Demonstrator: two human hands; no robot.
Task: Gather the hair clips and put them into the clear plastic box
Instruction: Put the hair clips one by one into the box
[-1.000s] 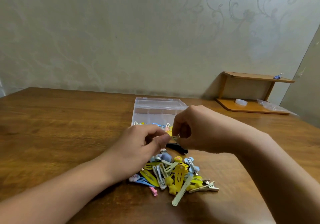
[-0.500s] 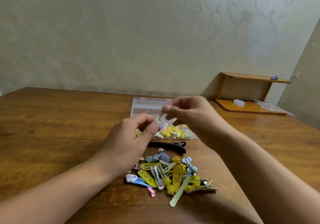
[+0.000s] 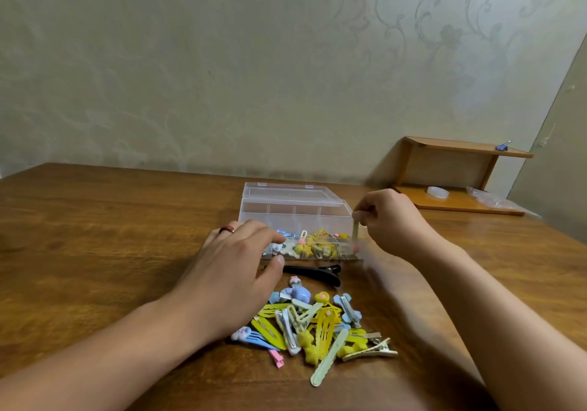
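Note:
The clear plastic box (image 3: 286, 209) stands open on the wooden table, its lid laid back, with several coloured hair clips (image 3: 313, 245) in its front compartments. My right hand (image 3: 386, 220) pinches a pale green clip (image 3: 355, 231) that hangs upright over the box's right front corner. My left hand (image 3: 236, 266) hovers with relaxed fingers at the box's left front, holding nothing. A pile of hair clips (image 3: 314, 325) in yellow, blue and green lies in front of me. A long black clip (image 3: 313, 271) lies between the pile and the box.
A small wooden shelf (image 3: 457, 172) stands at the back right against the wall, with a white round item (image 3: 437, 192), a plastic bag (image 3: 489, 198) and a blue clip (image 3: 502, 147) on it. The wall runs close behind the box.
My hands have parted. The right hand carried the pale green clip rightwards and down over the box's right corner. The left hand let go and dropped towards the box's left front.

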